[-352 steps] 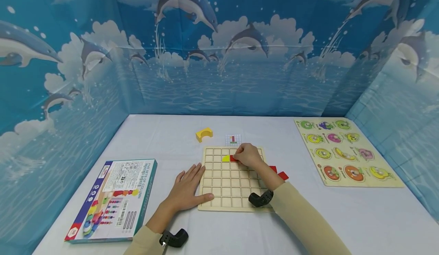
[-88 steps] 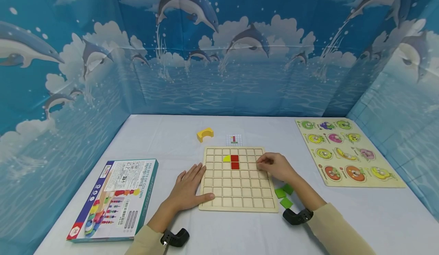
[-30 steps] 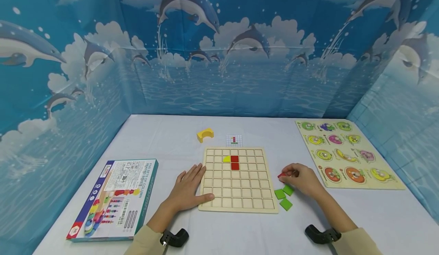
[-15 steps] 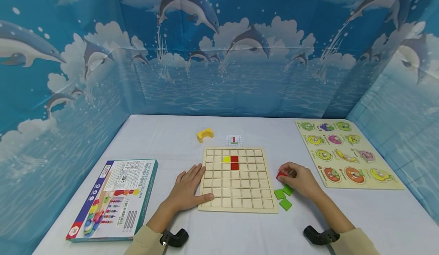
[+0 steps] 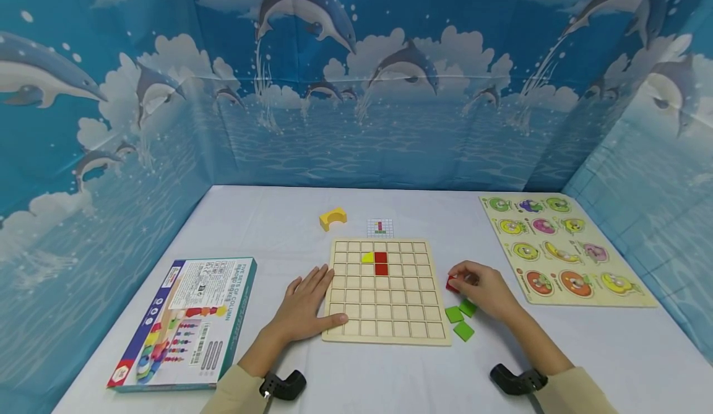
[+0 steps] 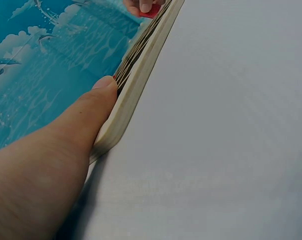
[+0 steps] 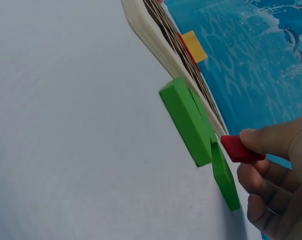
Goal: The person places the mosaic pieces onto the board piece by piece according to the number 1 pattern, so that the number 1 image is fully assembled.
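Note:
My left hand (image 5: 301,309) lies flat at the left edge of a wooden grid board (image 5: 401,315), fingers straight and thumb (image 6: 91,105) over its front left corner. Beyond the board's right edge, my right hand (image 5: 484,289) pinches a red square tile (image 7: 235,150) between thumb and fingers. On the grid sit a yellow piece (image 5: 367,257) with a slanted side and, to its right, two red tiles (image 5: 381,269), one below the other. Three green square tiles (image 5: 463,331) lie on the white cloth just under my right hand.
Behind the board lie a small printed pattern card (image 5: 380,228) and a yellow arch block (image 5: 333,218). A toy box (image 5: 189,321) is at the left. A fruit puzzle board (image 5: 562,247) lies at the right. Dolphin-print curtains (image 5: 356,129) surround the table.
A second red tile has come onto the grid since the oldest frame. My right hand, then over the board, has moved right, taken up another red tile, and lately shifted slightly left. My left hand stays put.

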{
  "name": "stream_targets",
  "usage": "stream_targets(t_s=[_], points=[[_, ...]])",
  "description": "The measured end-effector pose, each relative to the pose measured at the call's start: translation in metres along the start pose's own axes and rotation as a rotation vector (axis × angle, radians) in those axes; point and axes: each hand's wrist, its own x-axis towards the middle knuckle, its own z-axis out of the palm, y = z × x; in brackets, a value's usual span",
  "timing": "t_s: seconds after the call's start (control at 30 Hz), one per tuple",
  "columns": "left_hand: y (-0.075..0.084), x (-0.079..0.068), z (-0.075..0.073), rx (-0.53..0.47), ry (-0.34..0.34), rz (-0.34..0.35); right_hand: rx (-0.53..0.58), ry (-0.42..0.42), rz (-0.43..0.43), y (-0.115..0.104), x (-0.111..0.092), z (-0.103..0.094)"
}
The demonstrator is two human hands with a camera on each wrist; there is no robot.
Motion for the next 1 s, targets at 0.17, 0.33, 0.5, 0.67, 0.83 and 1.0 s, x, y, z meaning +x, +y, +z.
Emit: stream_targets(t_s=[0.17,0.33,0.5,0.67,0.83,1.0], points=[[0.001,0.000,0.000,0.000,-0.004,-0.005,0.023,-0.008,-0.012,-0.008,0.004,0.004],[0.001,0.000,-0.001,-0.001,-0.006,-0.005,0.044,-0.008,-0.016,-0.016,0.009,0.009],[0.000,0.000,-0.001,-0.001,-0.006,0.000,0.062,-0.017,-0.011,-0.023,0.013,0.013],[0.000,0.000,-0.001,-0.005,0.000,0.003,0.069,-0.038,-0.005,-0.031,0.019,0.018],[0.000,0.000,0.000,-0.004,0.002,0.003,0.090,-0.064,-0.013,-0.038,0.024,0.024],[0.000,0.000,0.000,-0.004,0.007,0.011,0.112,-0.082,-0.034,-0.042,0.026,0.029]])
